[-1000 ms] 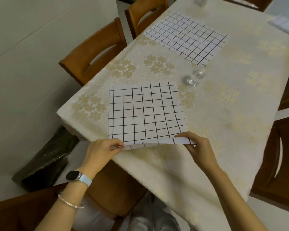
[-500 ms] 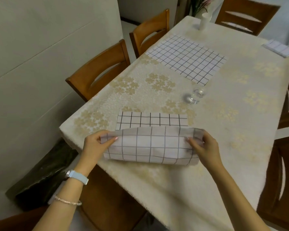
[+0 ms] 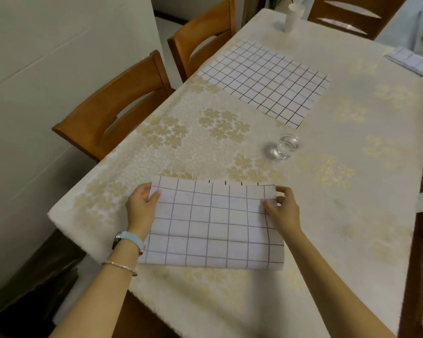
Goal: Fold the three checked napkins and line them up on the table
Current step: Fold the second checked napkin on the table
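- Near napkin (image 3: 213,225): lies at the near end of the surface (image 3: 352,191), folded over on itself into a wide rectangle. The paler back of the cloth faces up. The fold runs along the near edge; the free edge sits at the far side, with a thin strip of the lower layer's dark grid lines showing just beyond it.
- Left hand (image 3: 141,208): pinches the far-left corner of the top layer, thumb on top, fingers (image 3: 147,190) curled around the cloth edge. A watch with a light blue strap and a thin bracelet are on this wrist.
- Right hand (image 3: 282,211): grasps the far-right corner of the same layer, thumb pressed on the cloth, fingers wrapped behind the edge.
- Second napkin (image 3: 264,81): spread flat and unfolded farther along the surface, on its left side, well apart from the near one.
- Third napkin (image 3: 412,60): a small checked piece at the far right edge, apparently folded; detail too small to confirm.
- Glass (image 3: 285,147): clear, upright, standing between the near napkin and the second napkin, touching neither.
- White cup (image 3: 293,17): upright at the far end of the surface.
- Wooden chairs (image 3: 112,113): two along the left side, pushed up to the floral tablecloth.
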Motion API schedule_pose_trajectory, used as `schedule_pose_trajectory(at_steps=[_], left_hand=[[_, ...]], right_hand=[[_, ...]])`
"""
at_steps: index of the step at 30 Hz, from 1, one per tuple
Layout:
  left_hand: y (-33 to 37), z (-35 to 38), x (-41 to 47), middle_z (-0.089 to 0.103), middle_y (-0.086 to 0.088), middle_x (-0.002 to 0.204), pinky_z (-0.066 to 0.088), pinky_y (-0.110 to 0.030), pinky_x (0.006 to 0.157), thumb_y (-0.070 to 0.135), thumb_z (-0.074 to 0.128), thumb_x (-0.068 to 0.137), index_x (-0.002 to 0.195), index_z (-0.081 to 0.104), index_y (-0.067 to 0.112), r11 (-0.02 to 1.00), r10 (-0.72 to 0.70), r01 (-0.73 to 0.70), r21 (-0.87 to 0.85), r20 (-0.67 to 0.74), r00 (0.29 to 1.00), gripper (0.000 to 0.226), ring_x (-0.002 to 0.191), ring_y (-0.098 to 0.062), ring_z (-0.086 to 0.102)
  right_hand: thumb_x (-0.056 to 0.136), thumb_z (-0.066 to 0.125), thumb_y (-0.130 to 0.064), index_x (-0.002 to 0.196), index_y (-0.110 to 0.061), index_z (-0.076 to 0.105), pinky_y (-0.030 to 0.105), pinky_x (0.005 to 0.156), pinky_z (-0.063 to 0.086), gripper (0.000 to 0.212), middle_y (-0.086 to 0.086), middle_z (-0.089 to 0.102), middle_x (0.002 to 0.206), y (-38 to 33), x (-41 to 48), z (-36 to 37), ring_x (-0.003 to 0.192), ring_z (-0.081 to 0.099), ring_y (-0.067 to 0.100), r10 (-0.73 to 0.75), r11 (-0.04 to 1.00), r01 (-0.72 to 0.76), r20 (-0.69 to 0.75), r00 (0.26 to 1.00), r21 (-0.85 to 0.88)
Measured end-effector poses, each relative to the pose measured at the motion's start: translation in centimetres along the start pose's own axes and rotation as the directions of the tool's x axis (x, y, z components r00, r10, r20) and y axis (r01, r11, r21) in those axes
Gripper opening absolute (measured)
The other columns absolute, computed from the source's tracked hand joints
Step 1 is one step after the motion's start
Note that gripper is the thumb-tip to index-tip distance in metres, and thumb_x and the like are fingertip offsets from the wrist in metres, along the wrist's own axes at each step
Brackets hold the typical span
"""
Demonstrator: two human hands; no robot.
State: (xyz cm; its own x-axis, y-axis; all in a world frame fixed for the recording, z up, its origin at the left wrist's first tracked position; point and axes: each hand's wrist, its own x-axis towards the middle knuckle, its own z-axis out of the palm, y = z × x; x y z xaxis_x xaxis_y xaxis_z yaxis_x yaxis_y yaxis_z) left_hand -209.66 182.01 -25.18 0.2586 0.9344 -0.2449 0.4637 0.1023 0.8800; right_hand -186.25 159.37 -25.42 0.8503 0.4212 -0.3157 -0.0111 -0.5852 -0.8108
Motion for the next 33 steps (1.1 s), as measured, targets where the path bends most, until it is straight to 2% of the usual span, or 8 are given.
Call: schedule_pose_trajectory(at_steps=[6,11,15,18,21,26,29,33], left_hand=[[-1.4,1.2,1.1,0.066,-0.002,0.091,0.055,-0.034,0.074,0.014,0.073,0.085,0.101,0.063,0.013,0.996,-0.014,0.022,0.083,-0.096,0.995,0.019,0.085,-0.022,0.065],[-1.9,1.8,1.4,0.065,0.001,0.088,0.054,-0.036,0.067,0.021,0.075,0.084,0.1,0.061,0.015,0.986,0.014,0.014,0.169,-0.166,0.986,0.022,0.083,-0.025,0.065],[-1.7,2.1,0.9,0.065,-0.003,0.102,0.044,-0.031,0.068,0.019,0.072,0.086,0.11,0.058,0.013,0.957,0.054,0.013,0.288,-0.223,0.973,0.029,0.094,-0.028,0.063],[-0.8,2.0,-0.3,0.056,-0.009,0.121,0.045,-0.037,0.076,0.018,0.068,0.087,0.118,0.056,0.014,0.888,0.181,-0.05,0.456,-0.249,0.951,0.034,0.112,-0.03,0.052],[0.0,2.0,-3.5,0.056,-0.01,0.124,0.044,-0.035,0.094,0.011,0.059,0.091,0.113,0.06,0.012,0.8,0.44,-0.333,0.498,-0.112,0.891,0.022,0.118,-0.028,0.049],[-3.3,4.3,-11.2,0.051,-0.001,0.142,0.037,-0.033,0.111,0.013,0.04,0.098,0.122,0.062,0.016,0.609,0.542,-0.647,0.459,0.354,0.762,0.033,0.138,-0.021,0.041],[-6.3,5.9,-13.1,0.038,-0.003,0.154,0.033,-0.042,0.114,0.016,0.043,0.097,0.142,0.046,0.013,0.461,0.481,-0.682,0.568,0.486,0.73,0.046,0.144,-0.022,0.033],[-7.4,6.3,-13.9,0.018,-0.006,0.162,0.019,-0.048,0.117,0.031,0.02,0.099,0.154,0.021,0.014,0.328,0.337,-0.604,0.726,0.507,0.793,0.058,0.15,-0.024,0.015]], right_hand=[[0.087,0.071,-0.021,0.126,-0.016,0.047,0.029,0.068,0.046,0.046,0.004,0.061,0.099,0.6,1.5,0.9,0.084,0.059,0.021,-0.02,0.997,0.018,-0.025,0.999,-0.08],[0.088,0.071,-0.022,0.127,-0.016,0.046,0.019,0.055,0.039,0.046,-0.003,0.058,0.089,0.6,2.1,1.5,0.076,0.057,0.016,-0.055,0.983,0.043,-0.065,0.996,-0.178],[0.088,0.07,-0.029,0.131,-0.017,0.043,0.03,0.062,0.046,0.053,-0.006,0.057,0.088,0.2,1.4,1.7,0.079,0.061,0.02,-0.079,0.966,0.049,-0.111,0.991,-0.252],[0.09,0.066,-0.028,0.134,-0.015,0.043,0.036,0.077,0.051,0.052,0.004,0.059,0.114,-0.2,0.5,1.4,0.1,0.059,0.022,-0.231,0.921,0.154,-0.184,0.956,-0.358],[0.093,0.06,-0.018,0.131,-0.01,0.052,0.036,0.097,0.047,0.039,0.01,0.056,0.13,-0.3,-1.7,1.2,0.118,0.052,0.025,-0.474,0.827,0.373,-0.165,0.865,-0.42],[0.094,0.054,-0.013,0.134,-0.012,0.056,0.038,0.112,0.037,0.04,0.011,0.051,0.145,1.9,-8.0,4.9,0.134,0.045,0.027,-0.615,0.657,0.612,0.158,0.773,-0.44],[0.099,0.042,-0.024,0.146,-0.012,0.043,0.042,0.117,0.028,0.049,0.008,0.04,0.154,3.6,-10.2,7.8,0.145,0.033,0.026,-0.563,0.62,0.639,0.309,0.766,-0.454],[0.101,0.032,-0.034,0.152,-0.013,0.031,0.038,0.12,0.011,0.055,0.004,0.025,0.16,5.2,-10.8,9.8,0.15,0.019,0.022,-0.492,0.581,0.619,0.378,0.785,-0.528]])
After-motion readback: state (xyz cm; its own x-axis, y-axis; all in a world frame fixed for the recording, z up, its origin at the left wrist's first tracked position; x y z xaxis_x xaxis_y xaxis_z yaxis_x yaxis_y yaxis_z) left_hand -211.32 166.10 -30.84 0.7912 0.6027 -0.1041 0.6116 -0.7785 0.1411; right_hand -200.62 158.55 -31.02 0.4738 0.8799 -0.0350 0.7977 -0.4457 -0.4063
